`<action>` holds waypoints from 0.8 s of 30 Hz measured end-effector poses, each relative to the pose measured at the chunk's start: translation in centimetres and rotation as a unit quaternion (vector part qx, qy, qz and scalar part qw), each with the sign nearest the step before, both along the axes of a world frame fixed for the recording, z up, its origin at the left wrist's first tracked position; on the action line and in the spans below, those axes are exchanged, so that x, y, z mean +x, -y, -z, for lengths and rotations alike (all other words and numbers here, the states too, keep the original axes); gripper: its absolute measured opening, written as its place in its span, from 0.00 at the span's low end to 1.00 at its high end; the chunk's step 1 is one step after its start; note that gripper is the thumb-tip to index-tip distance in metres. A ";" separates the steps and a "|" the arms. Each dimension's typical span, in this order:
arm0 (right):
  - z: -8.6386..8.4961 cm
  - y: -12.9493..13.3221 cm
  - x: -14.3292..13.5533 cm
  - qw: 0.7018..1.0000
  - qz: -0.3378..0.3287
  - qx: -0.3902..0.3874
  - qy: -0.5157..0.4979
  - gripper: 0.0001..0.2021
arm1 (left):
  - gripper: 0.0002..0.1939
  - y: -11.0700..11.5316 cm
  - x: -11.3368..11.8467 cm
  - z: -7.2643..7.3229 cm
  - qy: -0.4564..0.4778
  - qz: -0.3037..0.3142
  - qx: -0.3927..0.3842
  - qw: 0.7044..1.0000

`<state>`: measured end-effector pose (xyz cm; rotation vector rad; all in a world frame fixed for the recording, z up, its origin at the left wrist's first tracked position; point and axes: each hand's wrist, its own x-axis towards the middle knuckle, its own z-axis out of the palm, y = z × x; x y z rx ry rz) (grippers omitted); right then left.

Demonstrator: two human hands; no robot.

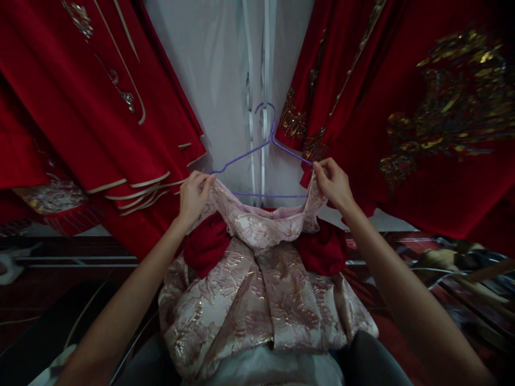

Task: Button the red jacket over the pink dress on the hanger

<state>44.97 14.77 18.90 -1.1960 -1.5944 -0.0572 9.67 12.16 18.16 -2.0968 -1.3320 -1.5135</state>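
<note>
A pink and gold brocade dress (277, 295) with red puffed sleeves hangs on a purple wire hanger (247, 152) in front of me. My left hand (193, 197) pinches the dress's left shoulder strap at that end of the hanger. At the opposite shoulder, my right hand (335, 182) grips the other strap between thumb and fingers. The hanger's hook points up, and its lower bar shows through the neckline. The skirt spreads down toward my lap, where a pale cloth lining (261, 367) shows beneath it.
Red garments with pale piping (161, 107) hang on the left. More red garments with gold sequins (454, 102) hang on the right. Behind the hanger is a pale grey panel (209, 69) with white cords. Assorted items (462, 268) lie low on the right.
</note>
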 end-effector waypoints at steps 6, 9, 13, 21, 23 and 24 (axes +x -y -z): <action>-0.4 0.1 0.2 1.000 -0.003 -0.002 -0.014 0.19 | 0.14 -1.0 -6.2 4.1 0.067 -0.063 -0.029 0.995; -0.4 0.0 0.2 1.000 -0.002 -0.006 -0.010 0.19 | 0.15 -1.7 -7.1 5.7 0.100 -0.050 -0.063 0.992; -0.4 0.0 0.3 1.000 -0.007 -0.004 -0.010 0.19 | 0.17 -2.3 -7.3 5.9 0.119 -0.034 -0.057 0.991; -0.9 0.6 0.3 1.000 -0.011 0.012 -0.007 0.19 | 0.17 -3.8 -4.9 1.3 0.094 0.028 -0.026 0.995; -1.1 0.7 0.4 1.000 -0.008 0.011 -0.006 0.20 | 0.17 -4.0 -3.7 -0.4 0.071 0.056 -0.030 0.995; -1.1 0.8 0.4 1.000 -0.007 0.008 -0.006 0.20 | 0.17 -4.1 -3.2 -1.0 0.060 0.068 -0.035 0.995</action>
